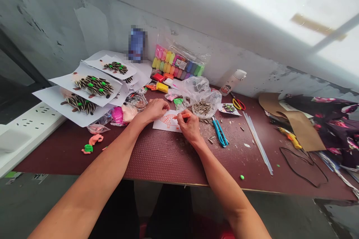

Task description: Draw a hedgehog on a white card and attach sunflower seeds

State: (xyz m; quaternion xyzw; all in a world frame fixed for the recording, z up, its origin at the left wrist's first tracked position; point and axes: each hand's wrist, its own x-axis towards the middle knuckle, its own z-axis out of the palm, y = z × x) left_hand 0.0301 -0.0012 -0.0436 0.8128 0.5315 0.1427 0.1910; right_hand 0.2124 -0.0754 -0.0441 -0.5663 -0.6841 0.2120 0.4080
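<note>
Where the marker (185, 115) points, the paper (160, 125) is white; its drawing (168, 120), orange.

The right hand (189, 125) hides part of the drawn-on paper (167, 122); pixelation blurs a blue object (137, 46).

Craft workspace: clay packs (179, 62), scissors (238, 104)

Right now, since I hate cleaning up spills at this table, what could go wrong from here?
The right hand holds an orange marker close to the plastic bag of seeds; a wide stroke might knock it and spill more. The blue tool lies near the right wrist and could get bumped. The small green ball near the front edge might roll off.
</note>
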